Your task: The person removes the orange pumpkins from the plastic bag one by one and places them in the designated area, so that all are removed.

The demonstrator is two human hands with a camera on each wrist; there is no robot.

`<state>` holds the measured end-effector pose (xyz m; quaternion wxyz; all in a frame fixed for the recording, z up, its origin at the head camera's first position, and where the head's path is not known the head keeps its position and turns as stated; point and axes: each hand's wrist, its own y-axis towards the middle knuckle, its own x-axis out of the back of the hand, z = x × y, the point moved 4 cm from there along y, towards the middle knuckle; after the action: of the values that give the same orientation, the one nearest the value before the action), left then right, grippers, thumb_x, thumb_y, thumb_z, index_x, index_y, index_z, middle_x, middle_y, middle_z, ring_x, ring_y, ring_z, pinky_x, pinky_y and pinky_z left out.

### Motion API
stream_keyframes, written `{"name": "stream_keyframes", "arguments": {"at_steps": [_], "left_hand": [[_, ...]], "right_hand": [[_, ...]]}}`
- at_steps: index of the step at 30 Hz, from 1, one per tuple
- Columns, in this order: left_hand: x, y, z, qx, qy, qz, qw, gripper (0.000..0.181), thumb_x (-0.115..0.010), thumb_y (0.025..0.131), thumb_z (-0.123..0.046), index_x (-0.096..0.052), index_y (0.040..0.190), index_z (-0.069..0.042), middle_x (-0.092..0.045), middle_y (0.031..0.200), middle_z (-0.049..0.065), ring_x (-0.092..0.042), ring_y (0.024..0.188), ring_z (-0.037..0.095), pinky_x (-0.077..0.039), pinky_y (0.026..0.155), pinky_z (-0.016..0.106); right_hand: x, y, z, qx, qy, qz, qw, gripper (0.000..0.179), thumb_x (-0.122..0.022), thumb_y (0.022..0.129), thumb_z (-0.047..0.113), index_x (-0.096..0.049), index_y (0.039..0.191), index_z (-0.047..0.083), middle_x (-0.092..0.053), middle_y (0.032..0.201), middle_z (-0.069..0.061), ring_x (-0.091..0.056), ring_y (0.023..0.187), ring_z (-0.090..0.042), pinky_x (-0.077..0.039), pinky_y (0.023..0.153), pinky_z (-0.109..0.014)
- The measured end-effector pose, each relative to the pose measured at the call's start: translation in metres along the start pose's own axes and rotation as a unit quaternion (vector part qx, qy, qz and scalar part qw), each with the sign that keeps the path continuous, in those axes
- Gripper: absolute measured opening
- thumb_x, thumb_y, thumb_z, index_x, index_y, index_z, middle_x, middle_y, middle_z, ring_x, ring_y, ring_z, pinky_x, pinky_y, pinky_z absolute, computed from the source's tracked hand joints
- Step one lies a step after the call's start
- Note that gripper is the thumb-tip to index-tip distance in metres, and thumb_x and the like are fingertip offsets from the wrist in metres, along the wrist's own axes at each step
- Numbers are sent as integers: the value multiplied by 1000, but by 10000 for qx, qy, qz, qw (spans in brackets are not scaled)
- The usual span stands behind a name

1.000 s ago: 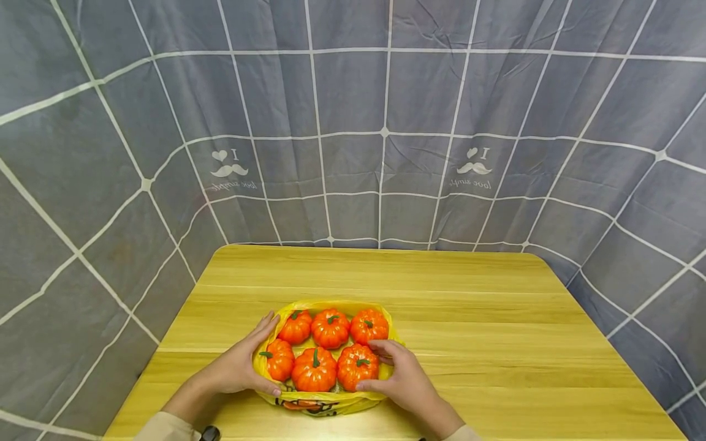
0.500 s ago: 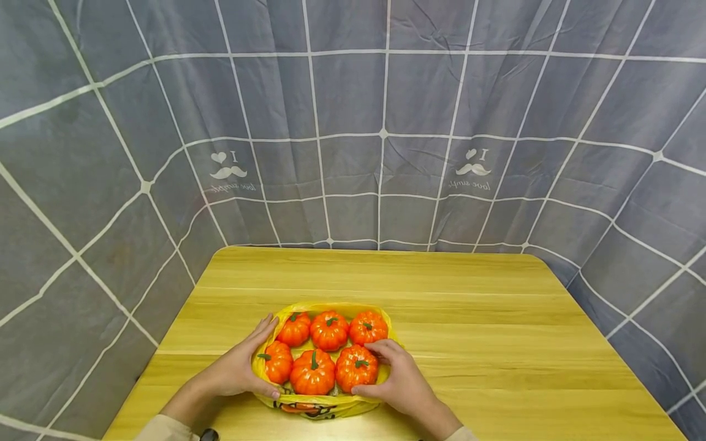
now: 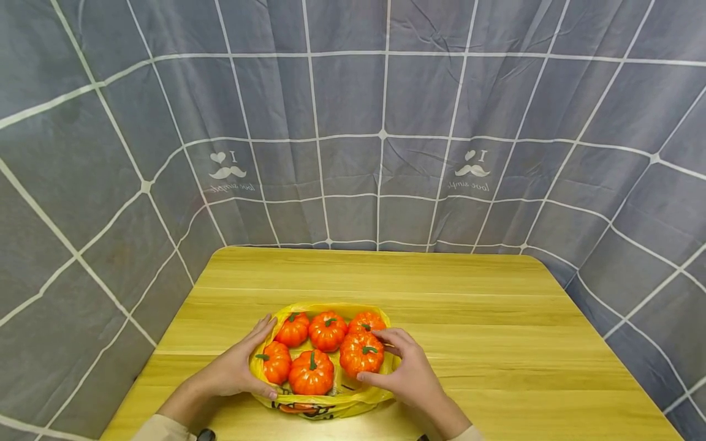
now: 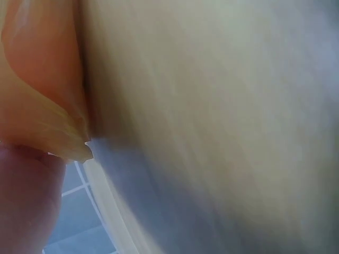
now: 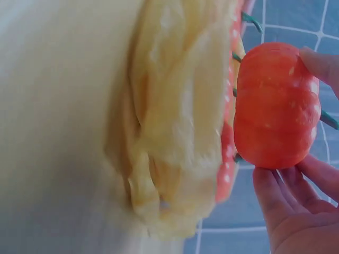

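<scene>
One orange pumpkin (image 3: pixel 358 361) is clamped in the right hand (image 3: pixel 410 370), thumb on one side and fingers on the other, its green stem in sight. The left hand (image 3: pixel 239 367) holds nothing up: its thumb and fingers are spread apart around the left end of a yellow plastic bag (image 3: pixel 353 405), touching it; how firmly they press I cannot tell, as the left wrist view is too close and blurred.

Half a second ago that pumpkin sat at the near right of the bag with the right hand around it; now it is raised, its body clear of the bag's edge in the right wrist view, and a patch of bag floor shows where it was. The left hand has stayed about where it was. That looks like a secure grasp and the start of a lift, with the left hand apparently steadying the bag.

Five more pumpkins remain in the bag: left back (image 3: pixel 293 331), middle back (image 3: pixel 328 332), right back (image 3: pixel 365 320), partly covered by the lifted one, left front (image 3: pixel 277 362) and middle front (image 3: pixel 311 373). The bag rests on a wood-grain worktop (image 3: pixel 507 343), with a grey gridded cloth (image 3: pixel 353 92) hung behind and at the sides.
</scene>
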<state>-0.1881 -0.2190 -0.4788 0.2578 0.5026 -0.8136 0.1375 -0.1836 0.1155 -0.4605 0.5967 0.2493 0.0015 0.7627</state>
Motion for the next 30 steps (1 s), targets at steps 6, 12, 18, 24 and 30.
{"name": "stream_keyframes", "arguments": {"at_steps": [6,12,18,24,30], "left_hand": [[1,0,-1,-41,-13,40,10000,133,-97,63,-35,-13,161,-3,5,164,27,7,147,52,-3,109,74],[1,1,-2,-89,-25,62,9999,133,-97,63,-35,-13,161,-2,5,164,28,6,146,53,-3,108,74],[2,2,-1,-180,20,120,9998,134,-96,64,-36,-11,161,-2,5,164,28,4,146,54,-5,109,72],[4,2,-1,-183,49,110,9998,134,-96,63,-35,-11,160,1,4,163,30,3,145,55,-5,109,72],[3,2,0,-121,17,82,9999,134,-97,63,-34,-12,160,1,4,163,30,3,146,53,-4,109,71]], "right_hand": [[24,5,-3,-153,-15,-458,9988,68,-98,65,23,-68,124,5,-62,119,-2,-60,115,-21,-52,97,-36],[52,8,-14,-261,-204,-779,9964,69,-97,65,19,-67,125,2,-62,121,-7,-60,116,-25,-52,96,-37],[84,6,-30,-479,-640,-1081,9909,70,-96,67,18,-65,127,-3,-62,124,-12,-60,117,-30,-53,96,-41],[113,4,-46,-813,-994,-1248,9838,71,-94,71,18,-62,129,-8,-60,127,-20,-58,119,-37,-51,96,-47],[144,-1,-58,-1193,-1315,-1427,9737,74,-91,76,24,-57,133,-9,-57,132,-22,-55,123,-39,-48,100,-48]]}}
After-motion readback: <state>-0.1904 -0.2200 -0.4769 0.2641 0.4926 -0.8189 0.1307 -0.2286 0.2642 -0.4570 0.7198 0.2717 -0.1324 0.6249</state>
